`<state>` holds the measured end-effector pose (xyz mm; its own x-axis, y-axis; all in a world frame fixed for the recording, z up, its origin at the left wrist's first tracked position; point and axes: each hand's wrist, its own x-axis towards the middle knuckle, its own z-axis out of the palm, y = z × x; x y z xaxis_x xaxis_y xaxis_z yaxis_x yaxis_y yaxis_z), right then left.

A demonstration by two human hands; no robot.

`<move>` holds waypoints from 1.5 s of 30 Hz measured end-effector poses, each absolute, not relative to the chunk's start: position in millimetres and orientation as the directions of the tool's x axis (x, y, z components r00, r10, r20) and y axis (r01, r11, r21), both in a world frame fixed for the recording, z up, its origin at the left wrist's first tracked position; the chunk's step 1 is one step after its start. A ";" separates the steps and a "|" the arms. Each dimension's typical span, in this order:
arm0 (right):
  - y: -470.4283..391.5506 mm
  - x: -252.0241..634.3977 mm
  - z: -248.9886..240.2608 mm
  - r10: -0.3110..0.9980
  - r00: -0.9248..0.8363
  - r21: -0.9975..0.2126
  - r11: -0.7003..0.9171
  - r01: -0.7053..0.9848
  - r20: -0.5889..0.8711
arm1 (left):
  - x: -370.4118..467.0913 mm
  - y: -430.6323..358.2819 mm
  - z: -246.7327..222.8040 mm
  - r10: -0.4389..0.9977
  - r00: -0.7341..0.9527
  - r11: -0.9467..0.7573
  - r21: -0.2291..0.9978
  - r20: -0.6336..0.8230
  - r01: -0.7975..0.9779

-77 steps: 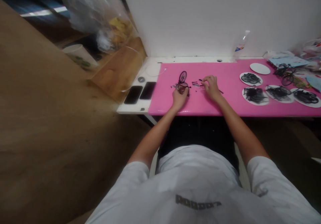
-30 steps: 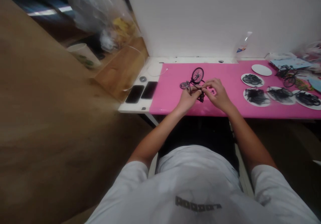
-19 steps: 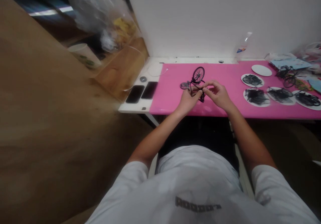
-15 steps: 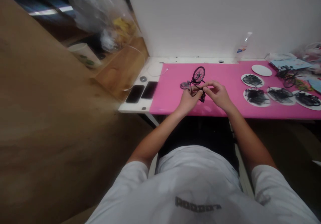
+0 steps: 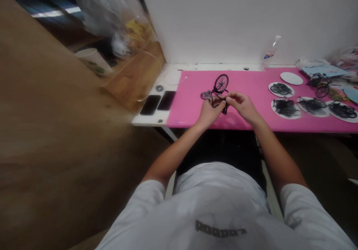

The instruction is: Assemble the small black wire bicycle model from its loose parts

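Note:
A small black model bicycle [image 5: 221, 83] is held up over the pink mat [image 5: 192, 112], one spoked wheel uppermost and a smaller round part at its left. My left hand [image 5: 210, 112] is closed on its frame from the left. From the right, my right hand [image 5: 242, 106] pinches at the bicycle near its middle, thumb and forefinger close together. Whatever tiny part lies between those fingertips is too small to make out. The two hands nearly meet at the frame, and the fingers partly hide it.
White plates [image 5: 285, 108] with black parts stand at the right, beside a bare white plate [image 5: 291, 78] and another black model bicycle [image 5: 321, 86]. Two dark phones [image 5: 151, 105] lie on the left. A clear bottle [image 5: 272, 48] stands by the wall.

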<state>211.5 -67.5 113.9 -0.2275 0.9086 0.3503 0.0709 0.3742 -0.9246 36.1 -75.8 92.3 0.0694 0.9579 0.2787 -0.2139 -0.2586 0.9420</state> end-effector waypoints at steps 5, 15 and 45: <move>-67.7 210.9 111.4 0.916 -0.244 -0.941 0.338 0.038 0.319 | 36.8 -75.2 89.5 0.958 0.051 -0.262 0.937 0.281 -0.230; -61.1 209.7 104.0 0.884 -0.152 -0.878 0.461 0.125 0.442 | 32.2 -71.2 89.0 0.973 0.084 -0.186 0.949 0.213 -0.253; -80.6 210.9 125.2 0.740 -0.231 -0.602 0.656 0.455 0.632 | 32.8 -73.1 92.5 0.975 0.039 -0.210 0.960 0.221 -0.187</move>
<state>210.9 -80.6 125.2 -0.2307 0.7396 0.6323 0.4545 0.6564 -0.6021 32.8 -73.1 92.5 0.0385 0.9746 0.2208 -0.1870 -0.2100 0.9596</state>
